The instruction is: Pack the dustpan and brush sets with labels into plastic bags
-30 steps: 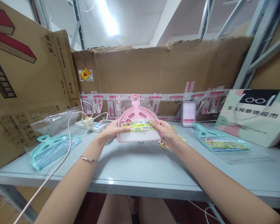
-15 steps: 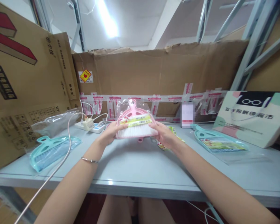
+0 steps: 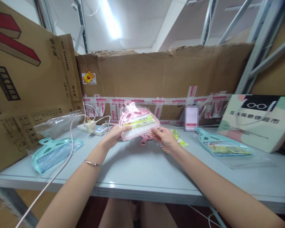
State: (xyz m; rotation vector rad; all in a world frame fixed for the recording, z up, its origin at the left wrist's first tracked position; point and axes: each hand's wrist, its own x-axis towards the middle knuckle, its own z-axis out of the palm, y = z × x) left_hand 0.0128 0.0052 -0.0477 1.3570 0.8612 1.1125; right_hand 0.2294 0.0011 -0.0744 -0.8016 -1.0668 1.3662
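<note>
At twelve o'clock I hold a film-wrapped pink dustpan set [image 3: 139, 121], white bristles [image 3: 140, 130] lowermost, handle [image 3: 128, 104] toward eleven.

Two hands [image 3: 114, 134] [image 3: 166, 138], two pink dustpans [image 3: 140, 123] [image 3: 144, 140], two turquoise dustpans [image 3: 58, 153] [image 3: 224, 146], one bracelet [image 3: 92, 163]

Pink, fan-shaped plastic dustpan-and-brush set [image 3: 140, 123], smooth, in glossy transparent film [image 3: 132, 107]; pale blue-grey desk [image 3: 142, 171], smooth and glossy; far, brown cardboard panel [image 3: 142, 74], matt, with rough upper edge.
</note>
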